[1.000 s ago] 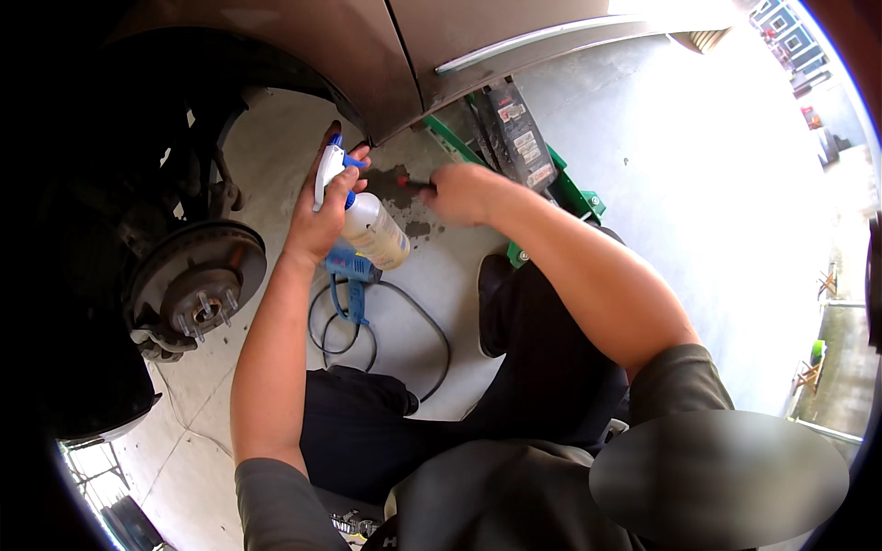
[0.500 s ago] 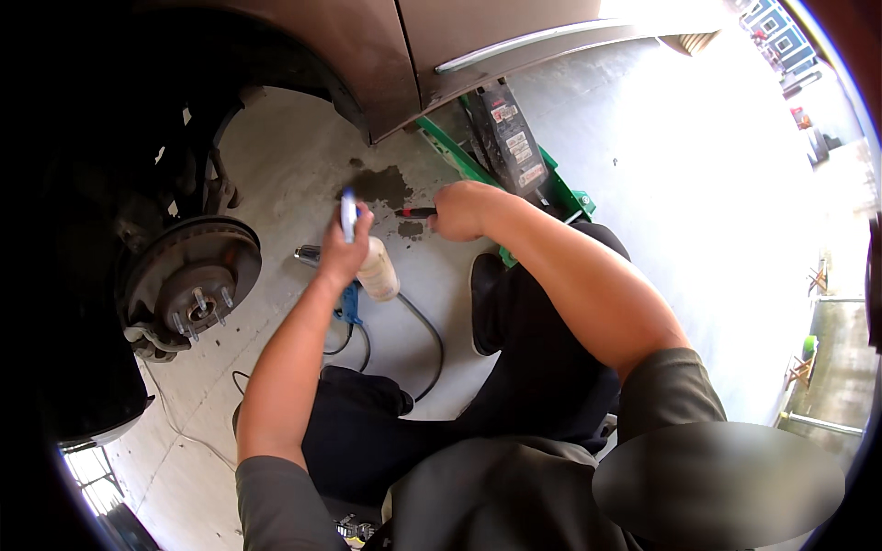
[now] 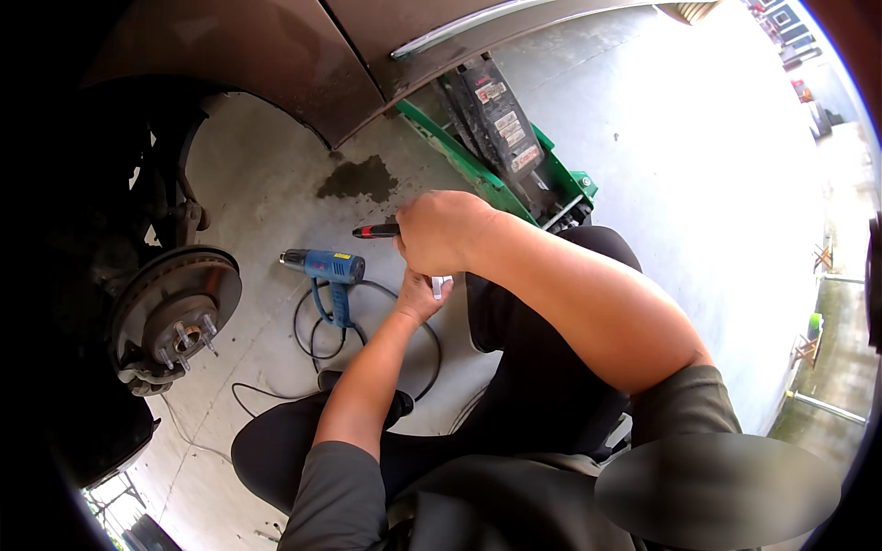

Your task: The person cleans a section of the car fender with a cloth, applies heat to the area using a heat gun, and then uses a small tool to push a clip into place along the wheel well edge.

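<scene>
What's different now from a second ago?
The left hand moved right and down in view with the spray bottle, now mostly hidden. The right hand dipped slightly, keeping its red-and-black tool. Nothing was visibly let go. The blue heat gun still lies on the floor.

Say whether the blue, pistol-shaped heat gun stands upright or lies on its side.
On its side: the blue heat gun lies on the pale concrete floor, its pistol profile facing up.
</scene>
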{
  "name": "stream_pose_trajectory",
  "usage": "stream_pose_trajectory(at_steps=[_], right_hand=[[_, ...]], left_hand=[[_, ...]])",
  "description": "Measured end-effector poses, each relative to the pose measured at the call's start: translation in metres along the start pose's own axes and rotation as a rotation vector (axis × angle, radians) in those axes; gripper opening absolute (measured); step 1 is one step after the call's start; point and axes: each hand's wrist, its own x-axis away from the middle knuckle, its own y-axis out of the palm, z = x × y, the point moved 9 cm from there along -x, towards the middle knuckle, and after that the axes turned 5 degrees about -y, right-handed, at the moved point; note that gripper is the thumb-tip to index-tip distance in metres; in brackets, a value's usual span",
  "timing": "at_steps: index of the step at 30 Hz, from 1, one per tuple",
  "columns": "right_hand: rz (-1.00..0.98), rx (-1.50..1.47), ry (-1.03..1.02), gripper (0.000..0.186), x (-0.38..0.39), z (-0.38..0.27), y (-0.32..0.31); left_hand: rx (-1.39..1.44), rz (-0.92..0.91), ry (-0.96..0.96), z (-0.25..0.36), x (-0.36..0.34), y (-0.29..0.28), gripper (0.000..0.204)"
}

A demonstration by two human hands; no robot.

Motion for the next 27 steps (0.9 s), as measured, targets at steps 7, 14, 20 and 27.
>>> stream_pose_trajectory(at_steps=[7,14,20,27], right_hand=[[0.002,-0.039,-0.064,0.038,0.004,-0.029,-0.021],[0.055,-0.073,-0.060,0.039,-0.003,-0.027,-0.027],[0.064,-0.081,-0.072,0.040,-0.002,-0.027,-0.025],[0.024,-0.059,-0.077,0.037,-0.002,-0.033,-0.020]], left_hand=[[-0.150,-0.007,-0.048,-0.018,0.020,-0.017,0.056],[-0.205,-0.036,-0.012,0.001,0.017,-0.020,0.060],[-0.411,0.142,0.045,-0.027,0.032,-0.048,0.066],[-0.903,0.738,-0.514,-0.098,0.059,-0.207,0.080]])
